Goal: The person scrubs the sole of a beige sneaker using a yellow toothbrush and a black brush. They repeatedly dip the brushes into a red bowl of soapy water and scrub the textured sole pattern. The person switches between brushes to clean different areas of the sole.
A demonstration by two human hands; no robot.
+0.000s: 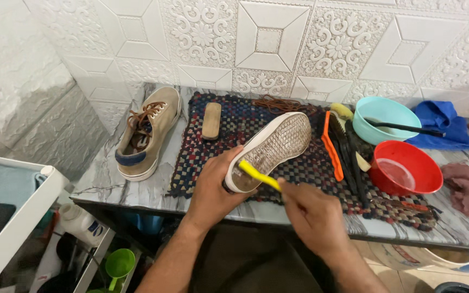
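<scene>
head view: left hand (213,187) wrapped around heel of a shoe (270,149), sole up, over the woven mat (202,157) on the table (131,187). right hand (310,214) pinches a yellow brush (257,174) against the sole. second shoe (147,130) left of mat, wooden brush (211,120) behind. orange brush (331,146), red bowl (405,168), teal bowl (385,119) crowd the right side.

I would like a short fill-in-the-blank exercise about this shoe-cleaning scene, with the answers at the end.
1. The left hand holds a shoe with its ____ facing up.
2. The right hand holds a brush with a ____ handle.
3. The red bowl holds some ____.
4. The other shoe has ____ laces.

Answers: sole; yellow; water; brown
</scene>
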